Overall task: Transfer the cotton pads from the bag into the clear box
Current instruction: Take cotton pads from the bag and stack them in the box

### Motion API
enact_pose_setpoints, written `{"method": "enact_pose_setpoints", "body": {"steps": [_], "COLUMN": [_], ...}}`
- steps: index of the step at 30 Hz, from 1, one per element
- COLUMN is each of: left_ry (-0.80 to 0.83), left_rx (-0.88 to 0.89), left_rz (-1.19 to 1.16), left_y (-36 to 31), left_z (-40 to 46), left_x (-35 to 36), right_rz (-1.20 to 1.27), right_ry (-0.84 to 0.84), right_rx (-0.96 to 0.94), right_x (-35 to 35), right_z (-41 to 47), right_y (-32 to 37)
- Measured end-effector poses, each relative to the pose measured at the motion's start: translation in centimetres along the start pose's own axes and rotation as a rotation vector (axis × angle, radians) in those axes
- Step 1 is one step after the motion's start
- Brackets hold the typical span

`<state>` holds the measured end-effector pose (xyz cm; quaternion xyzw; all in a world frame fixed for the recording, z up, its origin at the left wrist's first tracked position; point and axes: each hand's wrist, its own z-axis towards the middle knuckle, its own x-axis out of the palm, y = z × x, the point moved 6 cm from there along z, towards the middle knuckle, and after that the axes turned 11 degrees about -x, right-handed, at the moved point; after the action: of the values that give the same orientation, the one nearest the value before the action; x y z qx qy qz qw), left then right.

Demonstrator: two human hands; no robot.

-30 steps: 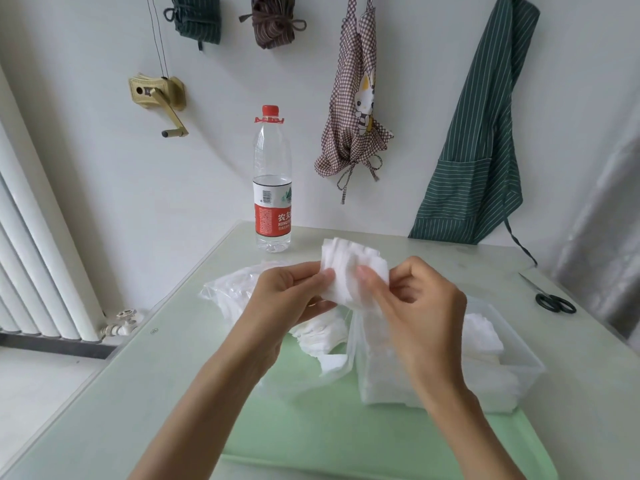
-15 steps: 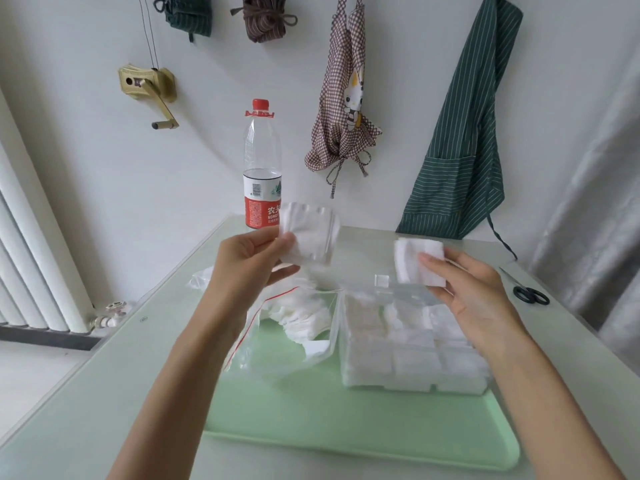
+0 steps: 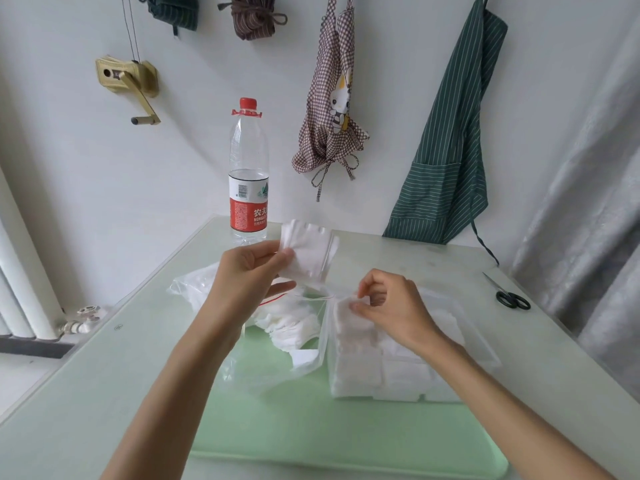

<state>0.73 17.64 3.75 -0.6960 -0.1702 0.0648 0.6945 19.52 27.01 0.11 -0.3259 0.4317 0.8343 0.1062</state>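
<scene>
— Cotton pads [image 3: 306, 252]: where are they?
— A stack is pinched in your left hand [image 3: 249, 275] above the bag [image 3: 277, 341]; your right hand [image 3: 391, 306] pinches a pad over the clear box [image 3: 481, 344], where more lie stacked on the worktop [image 3: 104, 393]

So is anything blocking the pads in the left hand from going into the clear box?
Only the right hand, which sits over the clear box at its near-left corner, pinching pads there. Otherwise nothing visible lies between the left hand's cotton pads and the open top.
</scene>
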Motion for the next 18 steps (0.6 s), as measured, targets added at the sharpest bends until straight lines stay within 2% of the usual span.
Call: {"method": "enact_pose_setpoints", "body": {"steps": [3, 5, 10, 18], "left_ry": [0.001, 0.005, 0.012, 0.066], "left_rx": [0.028, 0.037, 0.054, 0.035], "left_rz": [-0.011, -0.015, -0.002, 0.045], "left_y": [-0.3, -0.4, -0.5, 0.0], "left_z": [0.0, 0.0, 0.0, 0.1], "left_x": [-0.1, -0.2, -0.1, 0.6], "right_rz": [-0.508, -0.633, -0.636, -0.568], "right_ry": [-0.011, 0.072, 0.266, 0.656], "right_rx": [-0.225, -0.31, -0.285, -0.088], "right_x": [-0.2, 0.3, 1.5, 2.5], "right_z": [-0.4, -0.5, -0.6, -0.1], "right_y": [2.2, 3.2, 2.4, 1.7]}}
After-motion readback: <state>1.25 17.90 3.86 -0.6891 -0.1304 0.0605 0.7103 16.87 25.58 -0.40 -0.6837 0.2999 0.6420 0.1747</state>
